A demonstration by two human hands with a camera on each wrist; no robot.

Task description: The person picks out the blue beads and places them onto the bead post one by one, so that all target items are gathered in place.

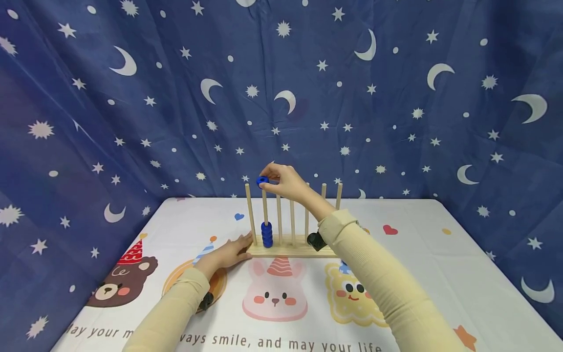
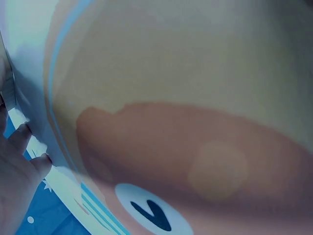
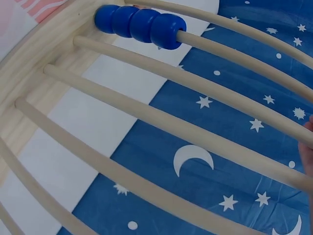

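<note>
My right hand (image 1: 286, 182) pinches a blue bead (image 1: 261, 184) between thumb and fingers at the top of the second peg from the left. Several more blue beads (image 1: 267, 234) are stacked low on that same peg (image 1: 265, 208). The pegs rise from a long wooden base (image 1: 286, 252). At the base's left end my left hand (image 1: 228, 253) rests with its fingers extended. The left wrist view catches that hand (image 2: 19, 181) at its left edge. In the right wrist view the bead stack (image 3: 142, 24) is sharp, while only a sliver of the hand (image 3: 306, 147) shows.
The other pegs (image 1: 292, 222) carry no beads. A white tablecloth (image 1: 418, 264) printed with cartoon faces and lettering covers the table. Behind it hangs a dark blue curtain (image 1: 308, 98) with moons and stars. A black wrist device (image 1: 315, 241) on the right arm overlaps the base.
</note>
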